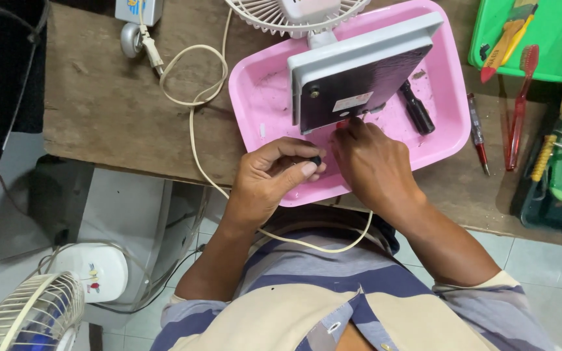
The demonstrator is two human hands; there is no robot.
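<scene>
A small white fan lies tipped over a pink tray (255, 97), its flat base (359, 75) turned up with the dark underside facing me. My left hand (271, 175) pinches a small black part (316, 160) between thumb and fingers at the tray's near edge. My right hand (372, 162) reaches to the base's lower edge, fingertips closed on something thin with a red tip (341, 125); what it is I cannot tell. A black-handled tool (417, 110) lies in the tray to the right.
A cream power cord (193, 123) loops across the wooden bench (105, 104) and down over my lap. Screwdrivers (477, 133), a red toothbrush (520, 104) and pliers lie at the right, beside a green tray (554, 32). Another fan (30, 315) stands on the floor at lower left.
</scene>
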